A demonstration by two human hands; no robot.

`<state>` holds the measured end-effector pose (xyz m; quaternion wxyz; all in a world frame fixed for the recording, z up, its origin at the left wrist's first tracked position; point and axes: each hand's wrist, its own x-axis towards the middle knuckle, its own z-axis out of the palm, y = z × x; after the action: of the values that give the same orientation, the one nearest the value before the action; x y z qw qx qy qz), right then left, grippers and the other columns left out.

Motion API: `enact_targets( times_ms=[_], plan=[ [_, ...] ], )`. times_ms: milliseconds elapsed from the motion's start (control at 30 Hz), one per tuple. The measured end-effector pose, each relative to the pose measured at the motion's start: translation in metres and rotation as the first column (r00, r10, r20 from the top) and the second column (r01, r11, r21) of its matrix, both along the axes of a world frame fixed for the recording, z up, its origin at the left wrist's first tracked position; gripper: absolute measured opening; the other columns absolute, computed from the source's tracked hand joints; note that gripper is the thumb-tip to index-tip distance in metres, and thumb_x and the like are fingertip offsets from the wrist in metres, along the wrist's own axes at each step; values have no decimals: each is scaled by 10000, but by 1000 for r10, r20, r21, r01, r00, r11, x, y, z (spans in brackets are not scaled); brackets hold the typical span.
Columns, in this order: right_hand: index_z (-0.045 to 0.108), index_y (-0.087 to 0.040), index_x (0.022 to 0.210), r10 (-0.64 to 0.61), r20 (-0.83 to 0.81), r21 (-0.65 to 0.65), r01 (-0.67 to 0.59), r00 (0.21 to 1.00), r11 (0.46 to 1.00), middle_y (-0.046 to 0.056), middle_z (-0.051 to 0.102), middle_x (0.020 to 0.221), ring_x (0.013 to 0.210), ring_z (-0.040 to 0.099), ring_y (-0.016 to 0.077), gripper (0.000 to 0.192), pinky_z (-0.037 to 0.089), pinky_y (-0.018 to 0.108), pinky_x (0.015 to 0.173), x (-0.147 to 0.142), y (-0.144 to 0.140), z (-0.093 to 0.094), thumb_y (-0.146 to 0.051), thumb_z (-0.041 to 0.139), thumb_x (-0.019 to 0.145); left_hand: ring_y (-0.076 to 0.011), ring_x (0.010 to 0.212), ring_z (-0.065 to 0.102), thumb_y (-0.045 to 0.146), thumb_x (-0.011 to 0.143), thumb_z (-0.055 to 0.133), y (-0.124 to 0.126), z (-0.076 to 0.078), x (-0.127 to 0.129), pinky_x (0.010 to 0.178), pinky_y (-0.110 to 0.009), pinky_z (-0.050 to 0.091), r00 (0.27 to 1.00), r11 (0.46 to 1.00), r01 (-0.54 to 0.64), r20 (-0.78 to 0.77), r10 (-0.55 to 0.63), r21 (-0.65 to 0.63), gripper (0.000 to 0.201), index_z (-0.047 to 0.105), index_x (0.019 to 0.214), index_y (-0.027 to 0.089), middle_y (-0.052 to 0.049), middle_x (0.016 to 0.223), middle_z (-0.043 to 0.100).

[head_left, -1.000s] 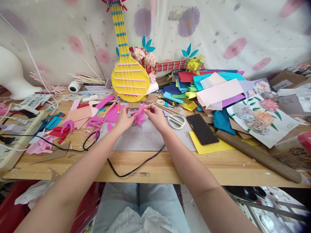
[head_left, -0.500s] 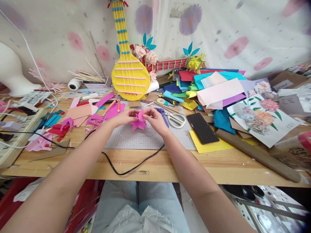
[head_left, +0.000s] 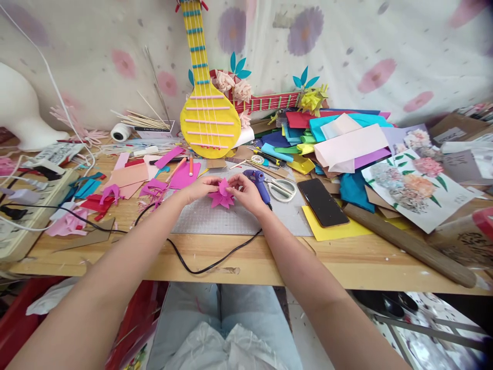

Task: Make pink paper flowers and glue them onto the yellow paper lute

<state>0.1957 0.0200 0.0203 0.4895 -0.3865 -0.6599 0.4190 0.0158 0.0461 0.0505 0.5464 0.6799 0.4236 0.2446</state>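
A magenta paper flower (head_left: 222,199) with pointed petals is held between my two hands over the grey cutting mat (head_left: 208,221). My left hand (head_left: 200,188) pinches its left side with the fingertips. From the right, my right hand (head_left: 245,191) grips the petal that stands up in the middle. Just beyond my right hand lies a blue glue gun (head_left: 259,182), partly hidden by that hand. White-handled scissors (head_left: 282,190) rest beside the gun. A flat magenta sheet (head_left: 185,176) lies behind my left hand.
A yellow paper guitar (head_left: 211,123) leans at the back. Felt and paper scraps (head_left: 127,182) cover the left side. A phone (head_left: 322,202) lies on yellow paper at right, near a wooden stick (head_left: 408,244). A black cable (head_left: 208,267) loops across the table front.
The flower has tilted so that its pointed petals show more fully below my fingers. My right hand has shifted slightly, and more of the glue gun shows. The camera view has moved a little.
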Motion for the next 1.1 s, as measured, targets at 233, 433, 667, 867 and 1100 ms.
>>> enact_targets(
  times_ms=[233,433,667,867,1100],
  plan=[
    [554,-204,848,-74,194,99,55,978,994,2,644,795,723,528,141,153,409,295,706,0,-4,2,-244,613,713,-193,843,587,251,590,640,-2,-2,4,807,-358,445,997,997,-69,32,70,-38,351,691,929,180,-36,893,673],
    [560,-220,873,-173,292,142,137,941,980,4,653,821,756,521,156,160,405,302,715,-4,-9,1,-224,605,720,-179,806,588,318,640,650,-2,-3,5,771,-332,457,994,995,-94,49,96,-43,283,694,882,177,-37,845,670],
    [548,-223,871,-210,306,157,168,929,973,6,641,832,748,526,157,151,406,296,691,-7,-10,1,-213,593,727,-191,871,579,386,660,673,-6,-2,4,795,-337,463,1000,996,-9,31,6,84,376,635,962,166,-41,905,641],
    [537,-221,937,-219,311,169,172,925,970,13,609,858,717,508,150,213,409,301,700,-7,-12,2,-216,586,729,-194,868,578,194,606,626,-8,-8,6,811,-351,461,999,963,-11,-39,22,271,346,611,950,155,-48,912,628],
    [505,-214,1023,-264,305,178,217,915,960,41,520,947,766,488,153,332,422,301,714,-7,-12,-1,-195,581,700,-180,919,581,119,582,545,-11,-13,10,853,-348,453,996,958,-79,-12,86,275,459,582,1037,158,-62,1016,622]
  ],
)
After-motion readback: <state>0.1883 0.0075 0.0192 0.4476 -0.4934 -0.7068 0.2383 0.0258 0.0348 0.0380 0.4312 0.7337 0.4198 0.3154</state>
